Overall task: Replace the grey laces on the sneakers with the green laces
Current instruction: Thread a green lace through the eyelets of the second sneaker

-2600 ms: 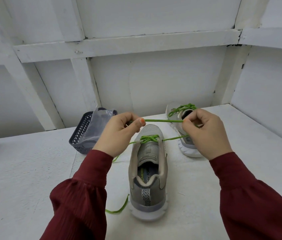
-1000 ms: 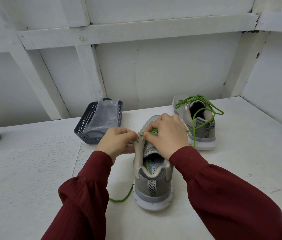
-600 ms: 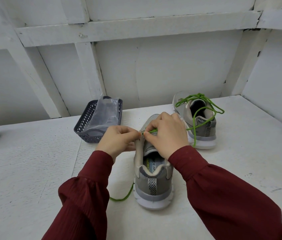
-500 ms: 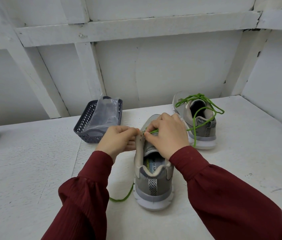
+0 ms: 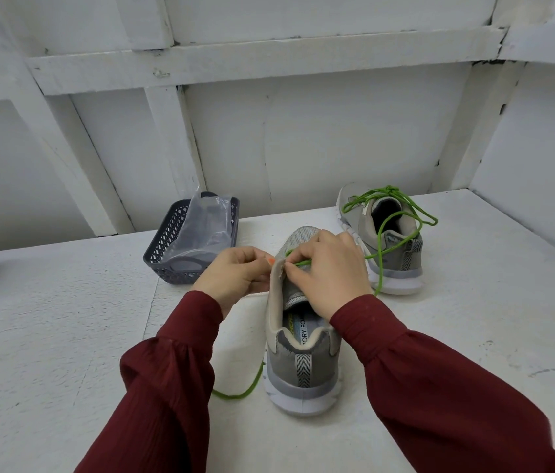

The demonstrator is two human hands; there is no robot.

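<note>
Green lace (image 5: 300,263) is pinched in your right hand (image 5: 328,279); your left hand (image 5: 235,279) pinches the near sneaker (image 5: 303,367) by its eyelet flap.

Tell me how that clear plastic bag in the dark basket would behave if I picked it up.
The clear plastic bag is probably floppy: it slumps and creases against the basket wall. It looks thin and see-through, so it is likely very light. Its glossy film may slip between fingers.
</note>
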